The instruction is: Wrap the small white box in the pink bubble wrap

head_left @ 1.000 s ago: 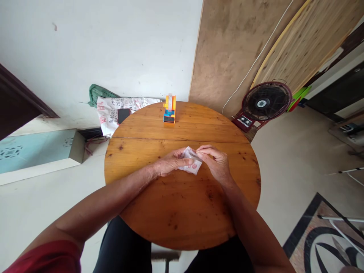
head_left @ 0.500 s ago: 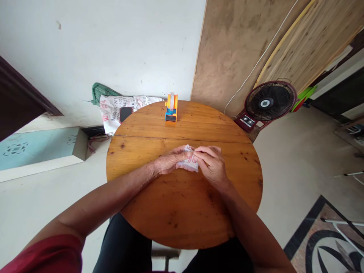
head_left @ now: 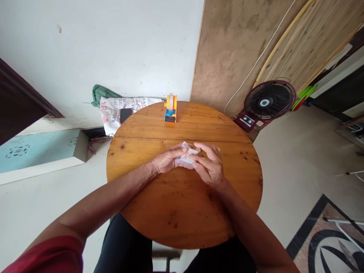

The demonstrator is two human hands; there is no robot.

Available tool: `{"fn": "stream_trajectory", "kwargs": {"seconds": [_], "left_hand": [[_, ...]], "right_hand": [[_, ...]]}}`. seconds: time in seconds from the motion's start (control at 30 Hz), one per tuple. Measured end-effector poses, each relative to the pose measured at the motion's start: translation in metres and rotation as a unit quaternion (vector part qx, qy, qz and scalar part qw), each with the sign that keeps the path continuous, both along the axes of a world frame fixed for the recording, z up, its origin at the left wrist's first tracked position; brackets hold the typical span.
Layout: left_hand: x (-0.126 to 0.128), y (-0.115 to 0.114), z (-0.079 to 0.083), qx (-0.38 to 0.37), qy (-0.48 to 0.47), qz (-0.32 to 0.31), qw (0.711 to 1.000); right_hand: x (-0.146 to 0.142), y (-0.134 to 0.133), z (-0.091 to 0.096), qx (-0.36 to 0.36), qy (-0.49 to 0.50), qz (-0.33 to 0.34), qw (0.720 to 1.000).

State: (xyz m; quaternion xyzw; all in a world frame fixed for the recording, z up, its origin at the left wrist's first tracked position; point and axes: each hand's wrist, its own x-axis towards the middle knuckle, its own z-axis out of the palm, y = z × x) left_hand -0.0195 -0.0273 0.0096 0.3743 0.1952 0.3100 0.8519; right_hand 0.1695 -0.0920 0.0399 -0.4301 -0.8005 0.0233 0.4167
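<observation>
A small packet (head_left: pixel 186 156) in whitish translucent plastic with red print is held above the middle of the round wooden table. My left hand (head_left: pixel 167 159) is closed on its left side, thumb lying across the top. From the right, my right hand (head_left: pixel 211 165) reaches in with its fingers spread apart. Some of its fingertips touch the packet's right edge, and the index finger is lifted off. What is inside the wrapping cannot be made out.
An orange and blue tape dispenser (head_left: pixel 170 110) stands at the far edge of the wooden table (head_left: pixel 170 204). Behind the table's left edge are a printed white sack (head_left: pixel 109 117) and a dark flat object (head_left: pixel 125 114). A dark red fan (head_left: pixel 265 102) is at the right.
My right hand's fingers have gone from pinching the packet's edge to being spread apart. The packet has shifted slightly left and tilted in my left hand.
</observation>
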Motion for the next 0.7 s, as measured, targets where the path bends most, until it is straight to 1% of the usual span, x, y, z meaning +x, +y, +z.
{"fn": "stream_trajectory", "kwargs": {"seconds": [0.1, 0.2, 0.27, 0.33, 0.43, 0.5, 0.6, 0.7], "left_hand": [[-0.001, 0.000, 0.002, 0.001, -0.010, 0.002, 1.000], [-0.002, 0.000, 0.003, 0.006, -0.017, 0.001, 1.000], [-0.002, -0.001, 0.003, 0.007, -0.016, 0.007, 1.000], [-0.002, -0.001, 0.004, 0.008, -0.014, 0.017, 1.000], [0.000, -0.001, 0.005, 0.017, -0.021, 0.023, 0.999], [0.001, 0.000, 0.005, 0.023, -0.014, 0.028, 0.999], [0.001, 0.001, 0.002, 0.043, 0.028, 0.063, 0.997], [0.000, 0.004, -0.001, 0.091, 0.075, 0.109, 0.987]], "right_hand": [[0.001, -0.002, 0.004, -0.019, 0.090, -0.017, 0.996], [0.001, 0.000, 0.006, -0.054, 0.123, -0.006, 0.991], [-0.001, 0.002, 0.004, -0.081, 0.107, 0.010, 0.991], [-0.004, 0.005, 0.000, -0.096, 0.075, 0.007, 0.993], [-0.006, 0.008, -0.005, -0.077, 0.033, 0.005, 0.996], [-0.006, 0.010, -0.008, -0.056, 0.024, 0.004, 0.998], [-0.006, 0.011, -0.012, -0.049, 0.021, -0.018, 0.998], [-0.007, 0.012, -0.016, -0.078, 0.017, -0.038, 0.996]]}}
